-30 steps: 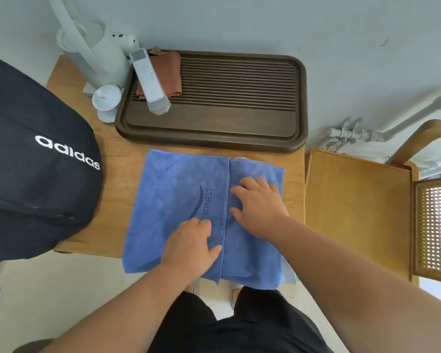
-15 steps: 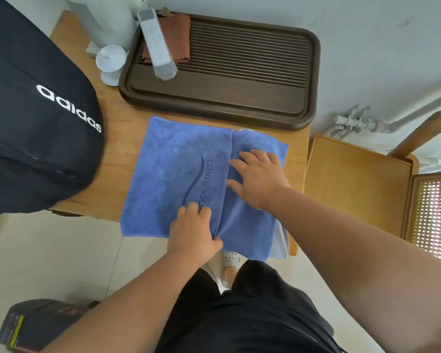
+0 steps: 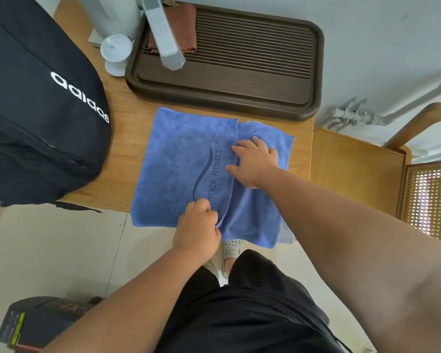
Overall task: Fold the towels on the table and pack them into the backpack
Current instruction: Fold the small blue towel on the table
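Left hand [image 3: 197,225] pinches the folded edge of the blue towel [image 3: 178,154] at lower centre; right hand [image 3: 255,161] presses flat, fingers spread. Bare table [image 3: 127,149] separates towel from backpack [image 3: 36,98].

This looks like a room in a home. A small wooden table [image 3: 127,128] stands against a pale wall, with a dark slatted tea tray [image 3: 239,80] along the tabletop's far edge and a white kettle [image 3: 107,14] at its far left corner. A cane-backed wooden chair [image 3: 354,169] stands beside it on a pale tiled floor [image 3: 49,245].
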`<action>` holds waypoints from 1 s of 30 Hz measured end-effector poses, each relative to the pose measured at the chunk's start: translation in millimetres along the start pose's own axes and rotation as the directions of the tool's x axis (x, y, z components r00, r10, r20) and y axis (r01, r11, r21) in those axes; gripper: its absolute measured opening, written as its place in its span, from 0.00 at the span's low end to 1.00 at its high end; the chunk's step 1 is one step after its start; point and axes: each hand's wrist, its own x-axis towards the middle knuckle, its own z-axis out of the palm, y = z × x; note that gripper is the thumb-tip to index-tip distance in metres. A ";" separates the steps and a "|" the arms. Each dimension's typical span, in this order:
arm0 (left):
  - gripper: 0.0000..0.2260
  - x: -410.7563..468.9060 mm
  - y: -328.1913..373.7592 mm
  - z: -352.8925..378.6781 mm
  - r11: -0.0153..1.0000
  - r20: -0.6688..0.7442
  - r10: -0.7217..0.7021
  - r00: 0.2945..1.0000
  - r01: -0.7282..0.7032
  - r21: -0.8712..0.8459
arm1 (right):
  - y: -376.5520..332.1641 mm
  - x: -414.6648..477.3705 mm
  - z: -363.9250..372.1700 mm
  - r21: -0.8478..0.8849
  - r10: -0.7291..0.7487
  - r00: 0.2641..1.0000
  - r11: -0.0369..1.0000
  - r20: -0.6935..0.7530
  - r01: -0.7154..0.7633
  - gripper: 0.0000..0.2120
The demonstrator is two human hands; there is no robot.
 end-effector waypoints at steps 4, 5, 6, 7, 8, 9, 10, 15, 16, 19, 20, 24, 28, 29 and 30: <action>0.11 -1.6 -7.2 -14.2 0.993 -0.010 0.014 1.000 -0.015 -0.113 | -6.7 -5.4 -6.8 0.167 0.003 0.997 0.986 -0.073 0.009 0.23; 0.11 -2.4 -9.7 -18.7 0.990 -0.018 0.004 1.000 -0.007 -0.137 | -8.2 -7.0 -8.5 0.253 0.001 0.995 0.967 -0.095 0.023 0.21; 0.10 -3.6 -12.3 -23.0 0.985 -0.020 -0.010 1.000 0.006 -0.173 | -9.8 -9.4 -11.1 0.360 0.000 0.994 0.932 -0.114 0.041 0.19; 0.11 -5.3 -14.1 -28.3 0.977 -0.019 -0.029 0.999 0.024 -0.212 | -11.4 -12.4 -13.6 0.477 0.008 0.993 0.878 -0.119 0.050 0.18; 0.10 -6.5 -15.3 -34.1 0.969 -0.014 -0.050 0.999 0.045 -0.244 | -13.4 -16.2 -17.1 0.577 0.018 0.993 0.815 -0.116 0.052 0.16; 0.10 -7.5 -15.7 -40.4 0.963 -0.010 -0.069 0.998 0.064 -0.262 | -15.1 -20.0 -21.3 0.644 0.026 0.994 0.763 -0.110 0.051 0.15; 0.11 -8.6 -15.1 -46.8 0.958 -0.009 -0.093 0.996 0.087 -0.274 | -15.6 -23.1 -25.5 0.688 0.032 0.994 0.724 -0.104 0.048 0.14; 0.13 -17.4 4.8 -73.9 0.914 -0.028 -0.208 0.978 0.184 -0.362 | -8.0 -41.2 -50.7 0.810 0.043 0.991 0.581 -0.128 0.079 0.15; 0.13 -19.6 12.3 -78.6 0.905 -0.040 -0.220 0.975 0.188 -0.382 | -4.1 -44.0 -56.5 0.831 0.036 0.988 0.546 -0.148 0.105 0.14; 0.14 -25.8 42.0 -89.5 0.892 -0.092 -0.236 0.967 0.178 -0.416 | 15.5 -55.5 -79.5 0.888 0.003 0.977 0.417 -0.212 0.192 0.10; 0.15 -27.4 53.6 -90.6 0.892 -0.104 -0.236 0.966 0.174 -0.416 | 25.7 -58.3 -85.2 0.900 -0.003 0.975 0.382 -0.224 0.208 0.10; 0.14 -27.5 94.2 -66.5 0.895 -0.050 -0.205 0.978 0.166 -0.414 | 75.3 -57.0 -81.4 0.901 -0.012 0.971 0.371 -0.239 0.226 0.11; 0.10 -11.1 119.9 -16.3 0.931 0.107 -0.205 0.973 0.227 -0.286 | 113.0 -43.8 -48.0 0.888 -0.031 0.998 0.456 -0.055 0.063 0.11; 0.10 -6.4 124.2 -5.4 0.939 0.138 -0.211 0.968 0.239 -0.245 | 119.4 -41.5 -39.5 0.875 -0.039 0.999 0.484 0.002 0.017 0.10; 0.11 -2.2 127.3 4.3 0.947 0.157 -0.212 0.965 0.242 -0.212 | 124.4 -40.6 -33.5 0.858 -0.038 0.998 0.512 0.052 -0.025 0.08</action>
